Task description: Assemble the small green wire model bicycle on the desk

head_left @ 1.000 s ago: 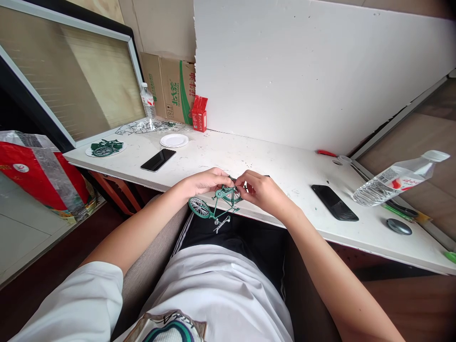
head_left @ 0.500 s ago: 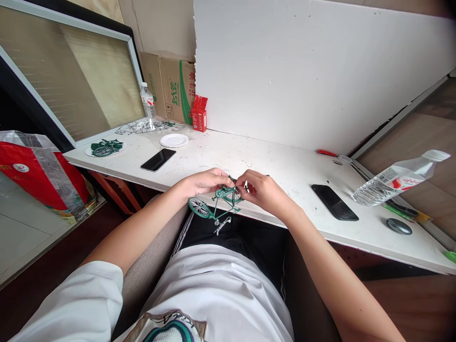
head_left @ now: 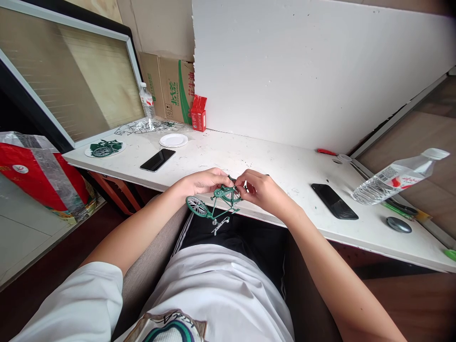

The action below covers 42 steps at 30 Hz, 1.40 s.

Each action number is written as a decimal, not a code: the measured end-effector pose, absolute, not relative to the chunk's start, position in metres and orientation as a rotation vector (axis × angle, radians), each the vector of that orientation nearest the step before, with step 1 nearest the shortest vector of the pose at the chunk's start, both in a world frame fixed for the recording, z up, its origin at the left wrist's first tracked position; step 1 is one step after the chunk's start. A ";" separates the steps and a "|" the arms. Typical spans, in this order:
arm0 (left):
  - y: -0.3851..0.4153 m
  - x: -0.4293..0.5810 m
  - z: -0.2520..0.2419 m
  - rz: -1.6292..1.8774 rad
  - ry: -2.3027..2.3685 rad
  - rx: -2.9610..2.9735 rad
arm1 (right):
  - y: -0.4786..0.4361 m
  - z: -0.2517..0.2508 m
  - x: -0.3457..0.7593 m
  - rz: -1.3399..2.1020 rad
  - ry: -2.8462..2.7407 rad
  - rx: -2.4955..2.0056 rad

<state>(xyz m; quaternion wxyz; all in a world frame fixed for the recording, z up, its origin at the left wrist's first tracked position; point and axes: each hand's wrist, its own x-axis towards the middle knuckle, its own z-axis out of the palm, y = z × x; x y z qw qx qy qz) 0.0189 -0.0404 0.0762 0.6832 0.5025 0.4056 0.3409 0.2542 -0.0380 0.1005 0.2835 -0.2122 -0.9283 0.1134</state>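
A small green model bicycle (head_left: 213, 209) hangs upside down at the table's front edge, over my lap. Its handlebar points down and one spoked wheel sticks out to the left. My left hand (head_left: 212, 180) pinches it from the left, near the pedal and chain area. From the right, the closed fingers of my right hand (head_left: 254, 185) press on the bicycle beside its other wheel. Both sets of fingertips nearly meet, and they hide the part between them.
On the white table (head_left: 228, 152) lie a phone (head_left: 157, 160), a white plate (head_left: 173, 140) and more green bicycle parts (head_left: 106, 148) at left. A second phone (head_left: 335, 201), a mouse (head_left: 399, 224) and a lying water bottle (head_left: 399, 175) are at right. A red box (head_left: 198, 113) stands behind.
The bicycle has tilted very slightly, its lower wheel and handlebar shifting a little left. Both hands keep their grip in nearly the same place.
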 end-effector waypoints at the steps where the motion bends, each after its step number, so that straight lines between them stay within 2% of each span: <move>1: -0.041 0.019 0.077 0.760 0.910 1.119 | -0.038 0.101 0.254 0.303 -2.485 -0.567; 28: -0.034 0.015 0.073 0.752 0.951 1.260 | -0.032 0.094 0.255 0.310 -2.508 -0.644; 42: -0.038 0.014 0.073 0.696 0.885 1.162 | -0.038 0.101 0.256 0.451 -2.489 -0.602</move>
